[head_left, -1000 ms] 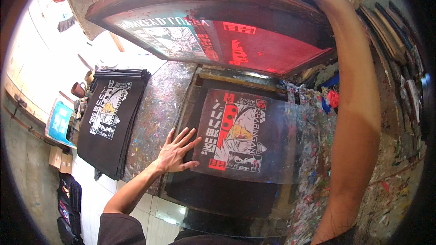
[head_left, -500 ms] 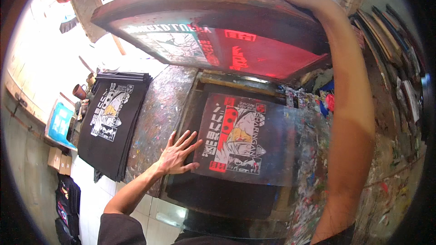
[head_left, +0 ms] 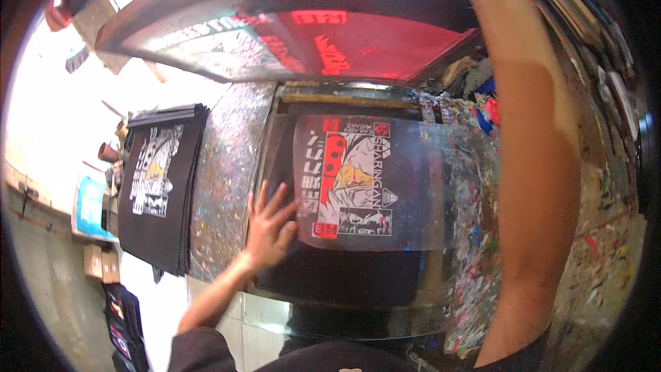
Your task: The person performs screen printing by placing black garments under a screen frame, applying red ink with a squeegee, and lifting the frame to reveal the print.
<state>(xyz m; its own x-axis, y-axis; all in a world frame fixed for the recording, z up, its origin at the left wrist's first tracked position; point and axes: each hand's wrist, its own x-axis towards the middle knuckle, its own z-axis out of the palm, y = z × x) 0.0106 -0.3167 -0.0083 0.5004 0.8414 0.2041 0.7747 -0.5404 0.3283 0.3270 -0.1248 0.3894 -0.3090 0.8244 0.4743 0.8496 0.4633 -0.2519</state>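
A printed design in white, red and yellow-orange lies face up at the centre of the frame, set sideways on a black cloth spread flat over the work surface. A person's left hand, slightly blurred, reaches in from the lower left, its fingers spread wide at the left edge of the design; whether the palm presses on the cloth or hovers just over it is impossible to tell.

Above, a framed screen tilts up across the top of the picture, its underside showing a pale patterned area at left and a bright red one at right. The right forearm climbs along the right side toward the screen's upper right corner, but the right hand runs out past the upper edge, so its grip cannot be told.

The table, crusted with specks of paint, shows between the cloth and a stack of black printed cloths at left. Beyond that stack, at the far left, sit a brown cup, a blue-and-white item and, lower down, small cardboard boxes. Dark printed pieces lie heaped in the lower left corner. A red scrap sits beside the forearm, and boards lean in a row at upper right.
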